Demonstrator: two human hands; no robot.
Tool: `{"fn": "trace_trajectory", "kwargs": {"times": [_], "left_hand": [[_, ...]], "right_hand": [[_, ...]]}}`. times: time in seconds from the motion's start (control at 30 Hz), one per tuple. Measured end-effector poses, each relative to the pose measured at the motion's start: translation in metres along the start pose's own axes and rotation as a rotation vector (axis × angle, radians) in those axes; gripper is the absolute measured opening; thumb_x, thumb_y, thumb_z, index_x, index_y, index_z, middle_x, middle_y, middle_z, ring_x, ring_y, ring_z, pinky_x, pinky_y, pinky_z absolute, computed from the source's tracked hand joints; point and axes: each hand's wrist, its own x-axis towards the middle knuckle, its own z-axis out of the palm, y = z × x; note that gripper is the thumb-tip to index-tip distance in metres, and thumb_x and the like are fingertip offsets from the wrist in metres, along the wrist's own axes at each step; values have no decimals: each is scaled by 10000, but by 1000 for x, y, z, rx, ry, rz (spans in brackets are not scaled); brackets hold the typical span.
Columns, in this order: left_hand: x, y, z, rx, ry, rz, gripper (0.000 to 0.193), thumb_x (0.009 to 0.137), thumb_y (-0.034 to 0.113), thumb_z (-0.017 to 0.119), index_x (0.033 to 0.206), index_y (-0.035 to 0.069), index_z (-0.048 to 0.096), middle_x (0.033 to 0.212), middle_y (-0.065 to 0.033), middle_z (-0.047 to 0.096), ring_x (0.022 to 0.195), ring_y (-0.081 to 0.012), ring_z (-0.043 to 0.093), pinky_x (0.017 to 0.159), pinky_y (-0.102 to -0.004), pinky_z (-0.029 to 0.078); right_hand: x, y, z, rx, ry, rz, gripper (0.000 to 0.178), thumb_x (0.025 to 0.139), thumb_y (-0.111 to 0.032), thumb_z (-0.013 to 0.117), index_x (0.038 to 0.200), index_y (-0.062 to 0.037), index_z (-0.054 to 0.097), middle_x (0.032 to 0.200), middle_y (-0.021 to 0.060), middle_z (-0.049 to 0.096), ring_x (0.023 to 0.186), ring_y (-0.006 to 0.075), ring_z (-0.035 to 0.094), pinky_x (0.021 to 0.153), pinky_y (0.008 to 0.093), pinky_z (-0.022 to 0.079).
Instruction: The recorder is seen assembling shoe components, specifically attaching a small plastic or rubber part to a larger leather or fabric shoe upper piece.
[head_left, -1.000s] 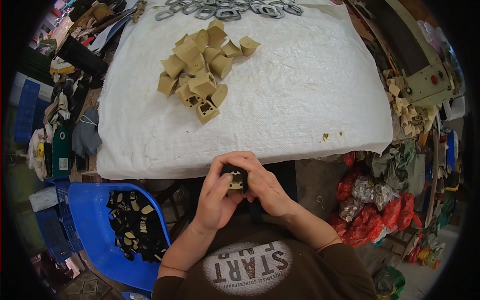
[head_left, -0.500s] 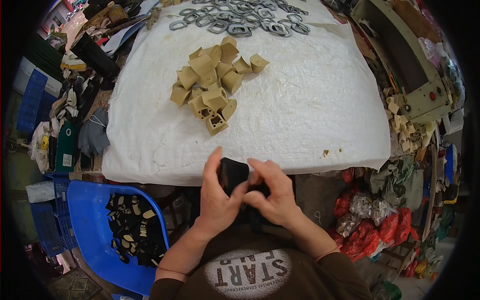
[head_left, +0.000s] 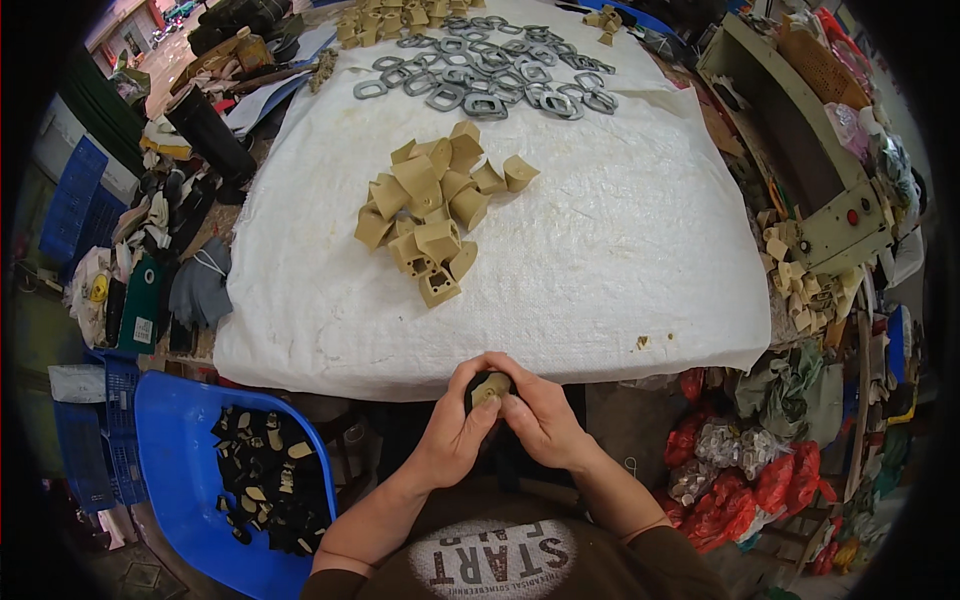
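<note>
In front of the table's near edge, my two hands close around one small block, which looks like a shoe heel (head_left: 489,385) with a black covering at the side and a tan face showing. My left hand (head_left: 453,432) wraps it from the left, thumb on the tan face. From the right, my right hand (head_left: 545,420) curls over it, its thumb also pressed there. Fingers hide much of the block. Beyond my hands, bare tan heels (head_left: 437,240) lie in a loose pile on a white woven sheet (head_left: 620,240).
Grey oval rings (head_left: 486,105) lie farther back, with more tan heels behind. At lower left stands a blue tub (head_left: 168,430) of black-and-tan pieces. Red plastic bags (head_left: 720,510) fill the lower right. A greenish metal machine (head_left: 848,222) stands on the right.
The block has turned from its black side to show its tan face. My hands have drawn tighter around it, and the view has shifted so the table sits lower.
</note>
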Motion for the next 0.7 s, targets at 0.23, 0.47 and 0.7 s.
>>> {"fn": "trace_trajectory", "kwargs": {"times": [0.23, 0.47, 0.7], "left_hand": [[4, 8, -21, -106, -53, -216, 479, 906, 135, 485, 1341, 14, 324, 1046, -82, 530, 811, -100, 495, 743, -247, 432], [-1, 5, -10, -228, -240, -118, 551, 885, 153, 521, 1356, -26, 298, 1223, -93, 435, 1079, -143, 458, 936, -268, 373], [-9, 1, -8, -375, -260, -392, 490, 911, 184, 507, 1321, -28, 340, 1085, -67, 478, 954, -101, 461, 821, -235, 412]], "right_hand": [[8, 9, -14, -421, 68, -158, 325, 884, -172, 525, 1178, -34, 517, 883, 149, 567, 746, 256, 553, 688, 346, 425], [25, 18, -14, 479, -199, 67, 230, 922, -185, 487, 938, 0, 624, 1090, 105, 527, 1017, 183, 489, 918, 320, 373], [21, 18, -14, 253, -235, -53, 168, 898, -105, 479, 884, 0, 609, 1066, 134, 572, 963, 196, 530, 867, 324, 419]]}}
